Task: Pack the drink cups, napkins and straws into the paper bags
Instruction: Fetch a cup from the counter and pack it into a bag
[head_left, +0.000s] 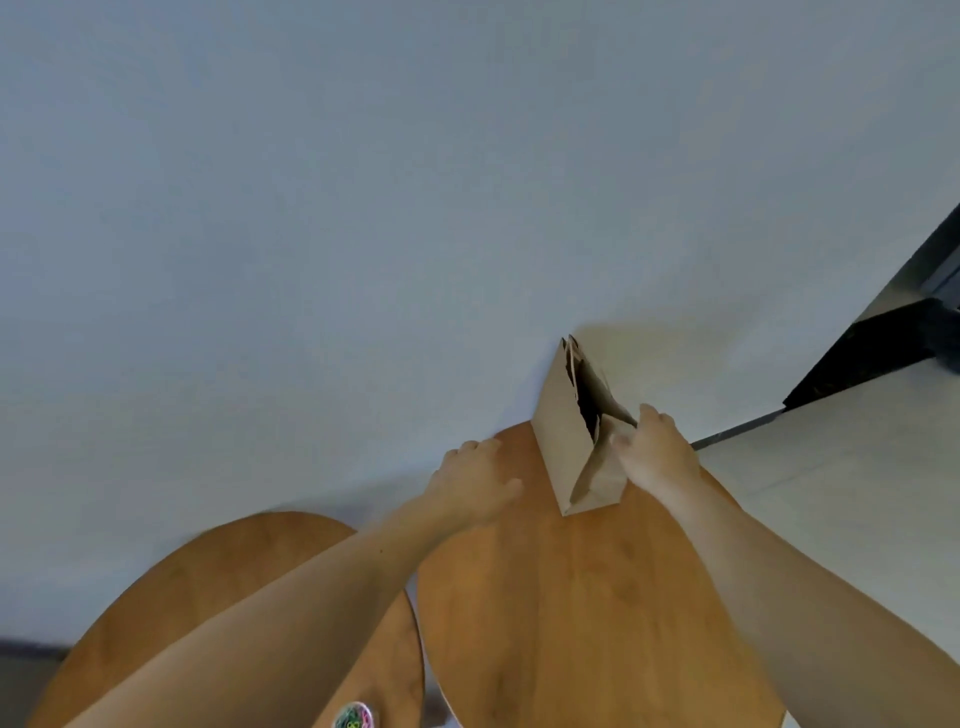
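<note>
A brown paper bag (563, 441) stands upright at the far edge of a round wooden table (571, 597), its mouth partly open and dark inside. My right hand (654, 447) pinches the bag's right top edge. To the left of the bag, my left hand (475, 480) hovers over the table with fingers loosely bent, holding nothing and apart from the bag. A round lid with a colourful print (355, 716) shows at the bottom edge. What is inside the bag is hidden.
A second round wooden table (182, 582) stands to the left, mostly under my left forearm. A plain pale wall rises right behind both tables. At the right are a light floor and a dark object (878, 353).
</note>
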